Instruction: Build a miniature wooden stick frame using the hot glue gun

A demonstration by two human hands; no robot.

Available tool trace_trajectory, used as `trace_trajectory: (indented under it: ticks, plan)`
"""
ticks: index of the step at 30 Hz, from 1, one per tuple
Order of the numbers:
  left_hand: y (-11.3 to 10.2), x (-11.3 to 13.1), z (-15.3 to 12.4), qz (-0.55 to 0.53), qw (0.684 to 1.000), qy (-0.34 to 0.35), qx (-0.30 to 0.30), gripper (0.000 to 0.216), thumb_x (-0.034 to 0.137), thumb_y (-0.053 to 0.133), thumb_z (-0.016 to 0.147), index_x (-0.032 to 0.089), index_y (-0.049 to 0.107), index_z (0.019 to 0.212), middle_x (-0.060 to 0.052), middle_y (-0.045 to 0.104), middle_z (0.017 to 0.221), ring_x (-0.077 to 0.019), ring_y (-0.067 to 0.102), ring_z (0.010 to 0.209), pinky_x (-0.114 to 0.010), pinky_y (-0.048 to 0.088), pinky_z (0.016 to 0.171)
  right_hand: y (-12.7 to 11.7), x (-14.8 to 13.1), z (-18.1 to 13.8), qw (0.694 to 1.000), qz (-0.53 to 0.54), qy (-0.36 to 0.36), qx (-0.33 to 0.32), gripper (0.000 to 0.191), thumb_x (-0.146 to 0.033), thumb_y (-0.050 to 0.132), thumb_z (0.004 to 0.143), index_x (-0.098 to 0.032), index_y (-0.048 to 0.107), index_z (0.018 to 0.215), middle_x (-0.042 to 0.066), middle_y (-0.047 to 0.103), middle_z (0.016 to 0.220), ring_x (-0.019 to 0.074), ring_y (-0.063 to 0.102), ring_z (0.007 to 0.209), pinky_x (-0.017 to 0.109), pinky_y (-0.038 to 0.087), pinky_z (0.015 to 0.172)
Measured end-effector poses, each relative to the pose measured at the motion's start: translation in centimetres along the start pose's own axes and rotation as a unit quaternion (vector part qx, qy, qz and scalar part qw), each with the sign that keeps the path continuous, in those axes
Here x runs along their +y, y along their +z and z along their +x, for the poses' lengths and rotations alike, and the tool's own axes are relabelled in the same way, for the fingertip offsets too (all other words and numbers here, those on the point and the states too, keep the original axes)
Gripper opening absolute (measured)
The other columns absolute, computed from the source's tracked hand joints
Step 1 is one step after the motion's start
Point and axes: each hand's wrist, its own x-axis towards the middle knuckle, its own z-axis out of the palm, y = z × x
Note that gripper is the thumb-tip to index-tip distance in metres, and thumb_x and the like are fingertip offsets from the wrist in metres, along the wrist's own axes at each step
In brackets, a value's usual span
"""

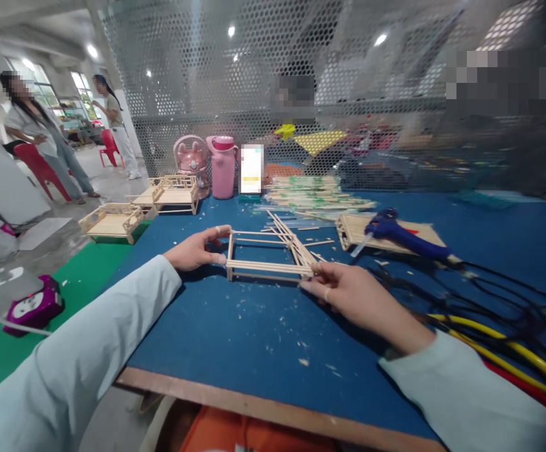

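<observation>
The stick frame [267, 267] sits on the blue tabletop [235, 339], directly between the two hands and touching both. At the frame's left end, the left hand [197, 249] has thumb and forefinger clamped on it, thumb at the near corner, forefinger at the far one. At the frame's near right corner, the right hand [352, 292] pinches it between thumb and fingers. Loose sticks [284, 232] slant across the frame's right end; whether they rest on it or lie behind it is hard to tell. Beyond the frame are a pile of sticks [315, 191] and a pink flask [223, 168]. Right of the frame, a blue glue gun [404, 235] lies across a wooden piece [355, 232]. Small wooden models [178, 196] stand beyond it, to the left.
</observation>
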Motion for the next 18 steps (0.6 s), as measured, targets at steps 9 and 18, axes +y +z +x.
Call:
trace_trajectory:
  ticks: [9, 18]
  plan:
    - [0.1, 0.0, 0.1, 0.005, 1.0, 0.005, 0.008, 0.068, 0.02, 0.075, 0.061, 0.022, 0.053, 0.125, -0.012, 0.053, 0.13, -0.0215, 0.054, 0.104, -0.042, 0.041, 0.095, -0.2, -0.8, -0.2, 0.999, -0.027, -0.022, 0.014, 0.023, -0.04, 0.056, 0.071, -0.022, 0.048, 0.06, -0.002, 0.047, 0.053, 0.0124, 0.043, 0.048, 0.025, 0.035, 0.046]
    - [0.7, 3.2, -1.0, 0.133, 0.981, 0.045, 0.137, 0.043, 0.019, 0.056, 0.074, 0.023, 0.058, 0.117, -0.01, 0.058, 0.124, -0.0229, 0.053, 0.114, -0.042, 0.04, 0.094, -0.2, -1.1, -0.3, 0.999, -0.031, -0.014, 0.03, 0.016, -0.034, 0.057, 0.069, -0.02, 0.053, 0.062, -0.002, 0.053, 0.056, 0.0132, 0.048, 0.053, 0.025, 0.036, 0.052]
